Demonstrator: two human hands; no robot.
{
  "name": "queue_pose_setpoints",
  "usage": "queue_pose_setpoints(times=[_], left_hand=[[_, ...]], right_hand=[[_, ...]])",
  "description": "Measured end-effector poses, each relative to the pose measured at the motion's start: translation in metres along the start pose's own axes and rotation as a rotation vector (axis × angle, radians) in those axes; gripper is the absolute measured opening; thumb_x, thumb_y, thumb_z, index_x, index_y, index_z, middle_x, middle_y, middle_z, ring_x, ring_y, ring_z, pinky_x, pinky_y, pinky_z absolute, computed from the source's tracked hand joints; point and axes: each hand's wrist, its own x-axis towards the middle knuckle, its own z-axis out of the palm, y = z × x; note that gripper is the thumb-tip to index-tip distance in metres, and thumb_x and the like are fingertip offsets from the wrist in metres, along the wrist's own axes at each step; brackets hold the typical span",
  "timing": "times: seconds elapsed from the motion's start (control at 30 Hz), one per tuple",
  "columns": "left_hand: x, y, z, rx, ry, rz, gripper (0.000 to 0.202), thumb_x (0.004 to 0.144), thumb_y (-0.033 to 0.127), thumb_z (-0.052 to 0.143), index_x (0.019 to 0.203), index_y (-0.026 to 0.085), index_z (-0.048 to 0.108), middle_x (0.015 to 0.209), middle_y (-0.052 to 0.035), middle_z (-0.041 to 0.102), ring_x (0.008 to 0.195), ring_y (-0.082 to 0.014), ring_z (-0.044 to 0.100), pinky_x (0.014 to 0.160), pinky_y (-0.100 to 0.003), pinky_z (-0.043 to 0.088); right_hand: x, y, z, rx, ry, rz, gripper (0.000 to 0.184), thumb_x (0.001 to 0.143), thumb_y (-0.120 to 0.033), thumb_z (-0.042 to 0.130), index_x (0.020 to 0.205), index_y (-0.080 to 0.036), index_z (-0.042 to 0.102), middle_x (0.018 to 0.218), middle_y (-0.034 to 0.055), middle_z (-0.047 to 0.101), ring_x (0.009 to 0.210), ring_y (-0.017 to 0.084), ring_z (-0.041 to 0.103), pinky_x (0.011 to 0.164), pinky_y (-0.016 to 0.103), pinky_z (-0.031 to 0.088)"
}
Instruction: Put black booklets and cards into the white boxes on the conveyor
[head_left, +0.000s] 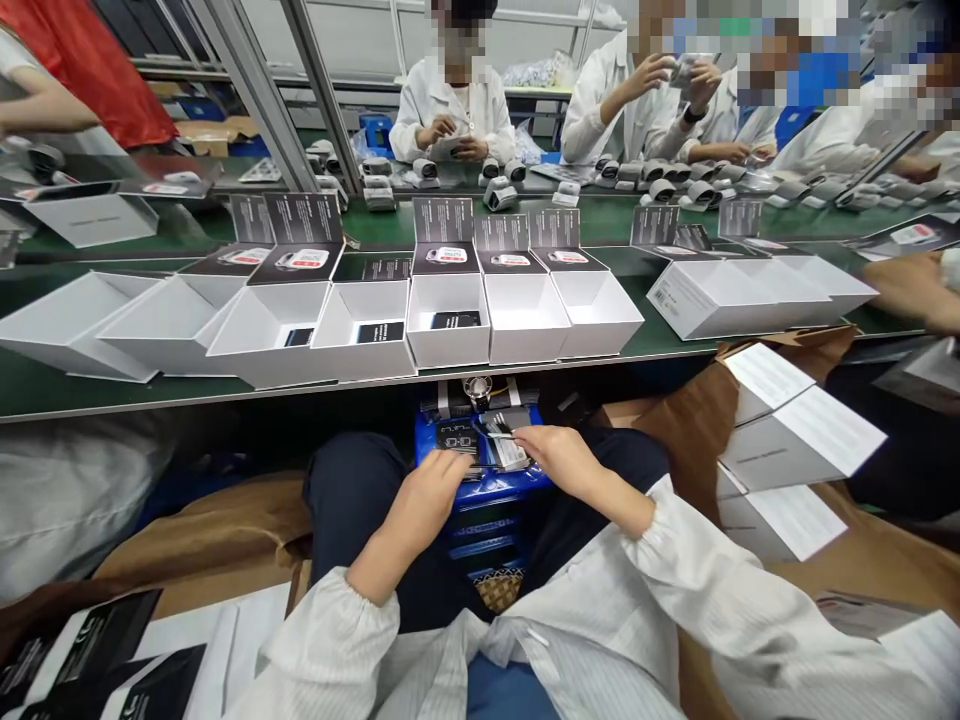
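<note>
Between my knees stands a blue plastic crate [510,487] with black printed cards [457,436] in its left half and a pile of black-and-white printed leaflets [504,448] in its right half. My left hand [426,502] is bent over the near edge of the black cards, fingers together; its fingertips are partly hidden. At the leaflets, my right hand [564,462] pinches the edge of one between thumb and fingers. Above the crate, a row of open white boxes [450,345] lines the green bench. Some hold a black card inside; their dark printed lids are folded back.
More open white boxes [742,295] stand to the right on the green conveyor bench [300,395]. Stacked white boxes [802,430] sit in a brown carton at my right. Black packets [97,640] lie at lower left. Co-workers [454,105] sit across, behind grey rolled items [660,190].
</note>
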Motion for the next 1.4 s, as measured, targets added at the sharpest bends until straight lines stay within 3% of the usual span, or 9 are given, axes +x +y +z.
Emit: queue_pose_setpoints(times=[0.2,0.33,0.4,0.47,0.6,0.8,0.97,1.13,1.4], left_hand=[[0.060,0.043,-0.072,-0.077,0.574,0.195,0.037,0.094,0.011,0.054,0.129,0.023,0.049,0.111,-0.0067,0.063,0.103,-0.0167,0.063,0.088,-0.030,0.056],[0.077,0.032,-0.080,-0.182,0.822,0.096,0.035,0.091,0.015,0.059,0.124,0.022,0.049,0.118,-0.0084,0.062,0.110,-0.0204,0.063,0.094,-0.039,0.056],[0.068,0.012,-0.057,-0.212,0.644,0.066,0.025,0.093,0.014,0.053,0.117,0.021,0.054,0.113,-0.0073,0.065,0.108,-0.0197,0.064,0.095,-0.039,0.056],[0.051,-0.010,-0.022,-0.161,0.255,-0.002,0.030,0.091,0.011,0.049,0.118,0.018,0.057,0.117,-0.0102,0.067,0.115,-0.0224,0.062,0.100,-0.041,0.053],[0.018,-0.035,0.041,0.045,-0.443,-0.159,0.075,0.075,-0.001,0.047,0.148,0.015,0.038,0.159,-0.0174,0.031,0.149,-0.0350,0.025,0.115,-0.056,0.036],[0.008,-0.022,0.063,0.209,-0.631,-0.205,0.068,0.082,-0.005,0.036,0.148,0.013,0.040,0.157,-0.0205,0.032,0.146,-0.0372,0.028,0.108,-0.054,0.044],[0.001,-0.019,0.058,0.223,-0.537,-0.140,0.061,0.084,-0.004,0.037,0.141,0.012,0.050,0.149,-0.0187,0.047,0.140,-0.0345,0.042,0.107,-0.045,0.047],[-0.011,-0.023,0.041,0.165,-0.244,-0.134,0.055,0.085,-0.004,0.040,0.132,0.018,0.057,0.122,-0.0118,0.065,0.114,-0.0242,0.062,0.094,-0.036,0.055],[0.031,0.033,-0.028,-0.062,0.397,0.196,0.024,0.095,0.011,0.049,0.117,0.019,0.056,0.097,-0.0051,0.068,0.090,-0.0165,0.066,0.081,-0.029,0.057]], right_hand=[[-0.013,-0.048,-0.098,0.041,0.388,-0.310,0.025,0.106,-0.027,0.043,0.116,-0.018,0.064,0.103,0.0065,0.074,0.088,0.017,0.070,0.077,0.026,0.054],[0.035,-0.021,-0.147,-0.226,0.673,-0.273,0.024,0.104,-0.020,0.045,0.119,-0.018,0.065,0.102,0.0073,0.073,0.089,0.018,0.069,0.080,0.030,0.052],[0.064,0.005,-0.155,-0.328,0.678,-0.227,0.024,0.104,-0.020,0.046,0.114,-0.016,0.067,0.096,0.0083,0.073,0.088,0.020,0.068,0.082,0.033,0.051],[0.081,0.024,-0.146,-0.383,0.618,-0.254,0.022,0.103,-0.022,0.048,0.107,-0.015,0.069,0.096,0.0091,0.073,0.094,0.022,0.066,0.089,0.039,0.048],[0.065,0.024,-0.079,-0.334,0.487,-0.386,0.019,0.101,-0.025,0.053,0.097,-0.017,0.070,0.098,0.0075,0.073,0.103,0.022,0.063,0.098,0.043,0.042],[0.010,0.017,0.025,-0.377,-0.020,-0.361,0.026,0.092,-0.029,0.069,0.111,-0.011,0.069,0.121,0.0144,0.069,0.111,0.028,0.061,0.101,0.043,0.044],[0.005,0.020,0.028,-0.335,-0.225,-0.225,0.018,0.099,-0.013,0.053,0.098,-0.013,0.071,0.097,0.0078,0.073,0.091,0.021,0.067,0.090,0.034,0.047],[0.014,0.016,0.018,-0.204,-0.234,-0.102,0.021,0.096,-0.031,0.064,0.085,-0.016,0.073,0.089,0.0069,0.071,0.085,0.020,0.067,0.078,0.029,0.047],[-0.018,-0.034,-0.045,0.080,0.163,-0.224,0.026,0.105,-0.025,0.043,0.115,-0.018,0.066,0.103,0.0058,0.074,0.092,0.017,0.069,0.081,0.027,0.052]])
